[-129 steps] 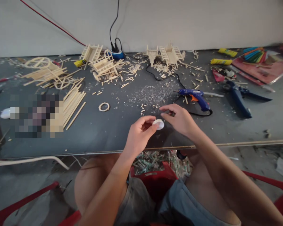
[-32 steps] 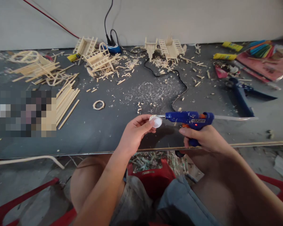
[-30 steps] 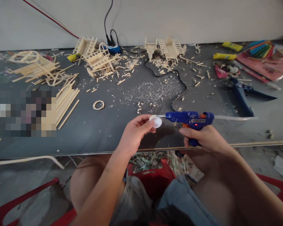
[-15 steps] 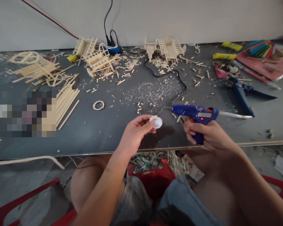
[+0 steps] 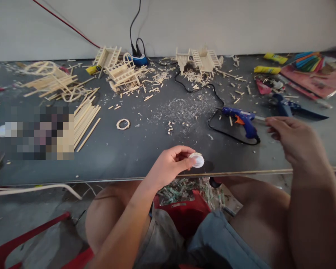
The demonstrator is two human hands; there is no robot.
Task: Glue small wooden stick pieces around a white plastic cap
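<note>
back down on the table [image 5: 128, 157]: the glue gun [image 5: 240, 116] has left my right palm.
my left hand [image 5: 169, 166] keeps the small white disc [image 5: 198, 161] pinched between thumb and fingers, just above the table's near edge. my right hand [image 5: 299, 140] is half curled, fingertips at the end of the glue stick [image 5: 260, 118]; i can't tell if they grip it. the wooden ring [image 5: 123, 127] lies left of the disc.

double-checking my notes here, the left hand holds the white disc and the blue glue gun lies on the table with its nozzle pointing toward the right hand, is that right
Not quite: the head view shows the nozzle of the glue gun pointing away from the right hand. The rest stands.
</note>
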